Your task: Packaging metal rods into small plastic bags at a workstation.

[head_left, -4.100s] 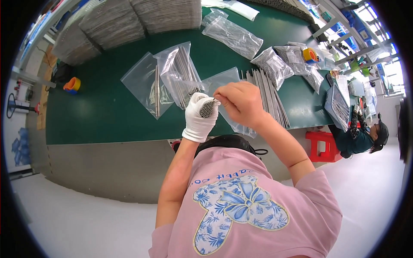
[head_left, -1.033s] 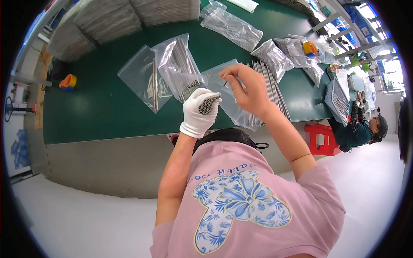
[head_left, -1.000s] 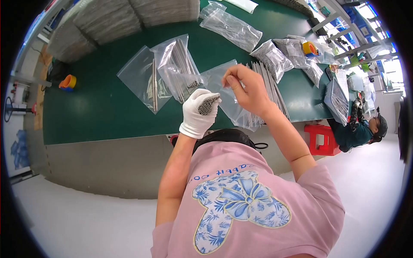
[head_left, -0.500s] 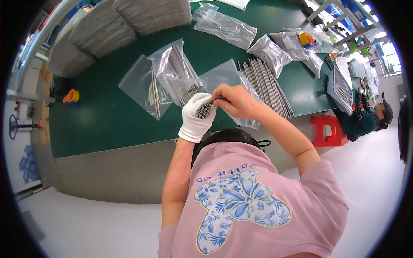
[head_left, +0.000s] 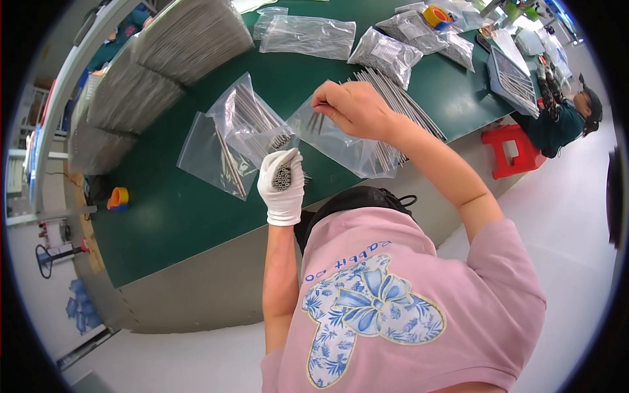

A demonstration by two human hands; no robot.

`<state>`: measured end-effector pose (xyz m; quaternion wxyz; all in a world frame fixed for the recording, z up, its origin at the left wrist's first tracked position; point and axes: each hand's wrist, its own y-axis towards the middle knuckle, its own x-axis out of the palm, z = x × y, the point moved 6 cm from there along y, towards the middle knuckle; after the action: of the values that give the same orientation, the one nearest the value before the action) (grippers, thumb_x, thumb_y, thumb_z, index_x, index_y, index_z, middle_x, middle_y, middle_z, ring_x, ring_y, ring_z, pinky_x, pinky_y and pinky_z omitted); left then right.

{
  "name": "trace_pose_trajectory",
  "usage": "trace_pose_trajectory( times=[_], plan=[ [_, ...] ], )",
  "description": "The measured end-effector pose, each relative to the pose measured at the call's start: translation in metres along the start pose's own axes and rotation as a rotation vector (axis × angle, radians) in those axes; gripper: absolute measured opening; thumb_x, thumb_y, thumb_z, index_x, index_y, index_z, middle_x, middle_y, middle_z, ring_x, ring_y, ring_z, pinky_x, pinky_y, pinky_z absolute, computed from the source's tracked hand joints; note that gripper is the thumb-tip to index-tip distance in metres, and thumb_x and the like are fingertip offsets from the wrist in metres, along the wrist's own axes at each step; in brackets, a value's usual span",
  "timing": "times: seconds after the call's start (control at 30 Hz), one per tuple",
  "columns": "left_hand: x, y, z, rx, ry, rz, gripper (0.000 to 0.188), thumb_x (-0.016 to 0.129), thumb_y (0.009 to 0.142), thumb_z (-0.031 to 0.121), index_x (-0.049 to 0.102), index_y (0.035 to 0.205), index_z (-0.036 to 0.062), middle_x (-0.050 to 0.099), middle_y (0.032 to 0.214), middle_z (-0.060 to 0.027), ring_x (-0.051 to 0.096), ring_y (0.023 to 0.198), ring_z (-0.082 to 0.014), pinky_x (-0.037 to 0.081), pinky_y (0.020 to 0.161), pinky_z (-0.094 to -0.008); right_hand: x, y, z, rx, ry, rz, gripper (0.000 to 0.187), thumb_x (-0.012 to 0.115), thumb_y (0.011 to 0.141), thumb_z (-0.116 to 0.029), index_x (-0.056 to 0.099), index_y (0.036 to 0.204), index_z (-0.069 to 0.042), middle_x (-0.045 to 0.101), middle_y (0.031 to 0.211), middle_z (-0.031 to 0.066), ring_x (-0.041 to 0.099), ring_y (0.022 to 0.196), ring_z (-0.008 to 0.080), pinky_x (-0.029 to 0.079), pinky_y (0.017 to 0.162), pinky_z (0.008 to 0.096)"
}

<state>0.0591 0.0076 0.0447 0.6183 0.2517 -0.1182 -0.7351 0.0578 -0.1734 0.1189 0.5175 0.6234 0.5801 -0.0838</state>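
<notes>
Our gloved left hand (head_left: pixel 282 187) wraps its fingers tight round a bundle of metal rods (head_left: pixel 283 177), ends showing above the fist, while our bare right hand (head_left: pixel 354 108) pinches a few rods (head_left: pixel 317 122) into a clear bag (head_left: pixel 341 141) over the green surface (head_left: pixel 164 216).
</notes>
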Motion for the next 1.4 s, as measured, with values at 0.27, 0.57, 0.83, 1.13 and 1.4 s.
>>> trace_pose_trajectory(
  times=[0.27,0.57,0.83,1.13,1.4],
  plan=[
    [-0.002,-0.001,0.003,0.023,0.068,0.014,0.015,0.066,0.074,-0.005,0.065,0.087,0.0022,0.061,0.081,-0.0077,0.059,0.073,-0.0186,0.048,0.068,-0.0277,0.101,-0.073,0.025,-0.270,-0.262,-0.533,0.009,0.051,0.078,-0.016,0.047,0.084,-0.011,0.056,0.069,0.0061,0.059,0.061,0.0264,0.046,0.053,0.0369],
    [-0.001,-0.002,-0.002,-0.022,0.048,-0.002,0.013,0.067,0.074,-0.004,0.064,0.086,0.0026,0.063,0.081,-0.0065,0.060,0.073,-0.0185,0.048,0.067,-0.0277,0.184,-0.144,0.030,-0.277,-0.326,-0.752,0.013,0.049,0.080,-0.019,0.045,0.081,-0.008,0.056,0.061,0.0072,0.061,0.058,0.0278,0.047,0.053,0.0387],
    [-0.001,-0.001,0.002,-0.008,0.036,0.000,0.008,0.065,0.078,-0.001,0.065,0.086,0.0002,0.063,0.077,-0.0062,0.060,0.069,-0.0150,0.047,0.065,-0.0258,0.091,-0.066,0.026,0.373,0.002,-0.256,0.016,0.060,0.078,-0.019,0.054,0.084,-0.005,0.061,0.067,0.0081,0.060,0.066,0.0324,0.045,0.064,0.0448],
    [0.005,-0.005,-0.005,-0.060,0.021,0.006,0.015,0.070,0.074,0.006,0.064,0.086,0.0028,0.064,0.079,-0.0106,0.062,0.069,-0.0253,0.050,0.064,-0.0312,0.024,0.003,-0.047,0.035,0.345,-0.045,0.011,0.067,0.075,-0.008,0.063,0.085,-0.008,0.064,0.074,0.0052,0.060,0.074,0.0213,0.040,0.078,0.0327],
    [0.007,-0.003,-0.002,-0.080,0.040,-0.035,0.014,0.070,0.072,0.005,0.062,0.084,0.0035,0.062,0.076,-0.0108,0.060,0.066,-0.0277,0.049,0.061,-0.0318,0.034,0.001,-0.043,0.027,0.324,-0.051,0.006,0.066,0.076,-0.007,0.064,0.082,-0.007,0.066,0.076,0.0028,0.059,0.071,0.0200,0.042,0.077,0.0316]
  ],
)
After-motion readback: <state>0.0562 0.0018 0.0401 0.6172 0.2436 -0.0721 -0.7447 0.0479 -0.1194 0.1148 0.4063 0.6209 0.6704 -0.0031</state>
